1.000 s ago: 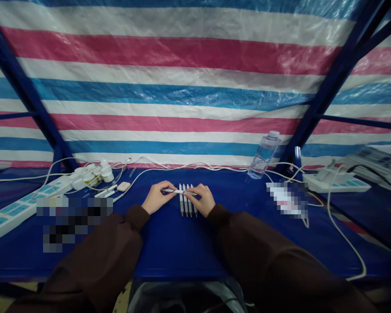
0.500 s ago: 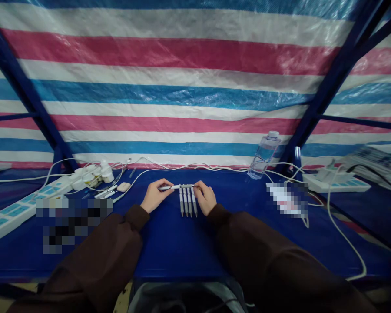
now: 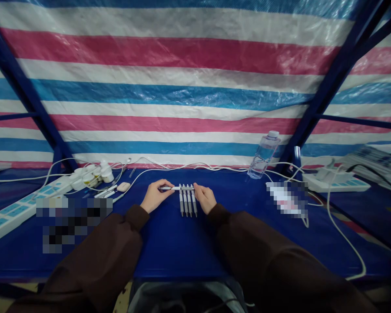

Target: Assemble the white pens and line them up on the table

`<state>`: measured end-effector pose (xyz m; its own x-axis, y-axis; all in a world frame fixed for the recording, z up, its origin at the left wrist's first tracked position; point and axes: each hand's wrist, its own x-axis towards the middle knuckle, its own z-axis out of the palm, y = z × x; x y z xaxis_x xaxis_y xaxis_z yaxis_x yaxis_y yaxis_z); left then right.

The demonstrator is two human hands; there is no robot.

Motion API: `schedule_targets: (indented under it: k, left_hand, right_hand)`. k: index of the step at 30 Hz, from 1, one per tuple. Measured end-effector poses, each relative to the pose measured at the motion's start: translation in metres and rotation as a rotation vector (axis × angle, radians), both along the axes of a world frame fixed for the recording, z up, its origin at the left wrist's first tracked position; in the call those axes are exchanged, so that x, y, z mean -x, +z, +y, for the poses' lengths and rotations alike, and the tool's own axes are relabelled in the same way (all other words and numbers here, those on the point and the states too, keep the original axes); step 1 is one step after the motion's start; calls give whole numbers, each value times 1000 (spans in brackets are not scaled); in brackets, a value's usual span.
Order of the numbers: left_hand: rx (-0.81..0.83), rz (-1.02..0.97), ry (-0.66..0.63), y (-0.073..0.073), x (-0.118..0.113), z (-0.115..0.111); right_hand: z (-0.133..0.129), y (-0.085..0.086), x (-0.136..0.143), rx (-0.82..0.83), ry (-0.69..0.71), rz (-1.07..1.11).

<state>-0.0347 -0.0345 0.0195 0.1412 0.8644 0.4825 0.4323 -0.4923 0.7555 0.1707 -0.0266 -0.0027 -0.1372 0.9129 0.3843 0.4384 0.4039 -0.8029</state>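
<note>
Several white-and-grey pens (image 3: pixel 188 203) lie side by side on the blue tabletop (image 3: pixel 171 248), their tips toward me. One more pen (image 3: pixel 176 188) runs crosswise over their far ends, pinched at both of its ends. My left hand (image 3: pixel 157 194) is closed on its left end, left of the row. At its right end, the thumb and fingers of my right hand (image 3: pixel 206 199) are closed, beside the rightmost pen of the row. Whether the crosswise pen touches the others beneath it I cannot tell.
Left, a long power strip (image 3: pixel 22 211) carries white plugs, near pens and a small pale case (image 3: pixel 124 187). Right stand a water bottle (image 3: pixel 263 156), a second power strip (image 3: pixel 339 183) and a blurred-out item (image 3: pixel 288 199). White cables (image 3: pixel 195 166) run along the back.
The crosswise pen has shifted slightly toward me, so the far ends of the row now show beyond it. My right fingers have moved a little with it; my left hand looks almost still.
</note>
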Motion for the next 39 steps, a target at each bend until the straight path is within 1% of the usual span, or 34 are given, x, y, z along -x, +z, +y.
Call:
schedule_targets:
  k: [3,6,9,14,18,20,23,27,29,36,39]
  left_hand:
    - [-6,12,-1,0,0,0]
    - [-1,14,0,0,-1,0]
    - [12,4,16,-1,0,1]
    - [6,4,30,-1,0,1]
    - [-18,24,31,-2,1,1]
    - [-19,28,32,-2,1,1]
    - [-19,22,28,-2,1,2]
    - [-15,23,28,-2,1,2]
    - [-15,20,24,-2,1,2]
    - [-20,8,13,-2,0,1]
    - [-22,-3,18,-2,0,2]
  right_hand:
    - [2,-3,0,-3,-36,-18]
    - [-1,0,-1,-38,-55,-16]
    - [-4,4,-1,-93,-23,-14]
    - [-3,5,-1,-113,6,-56]
    - [-2,2,-1,-67,4,-86]
    - [-2,1,-1,-38,-24,-71]
    - [-4,3,-1,-58,-38,-35]
    - [-5,5,0,-100,24,-36]
    - [-4,4,0,-110,27,-51]
    - [-4,1,0,-37,4,-66]
    - [-7,4,0,-55,-10,-51]
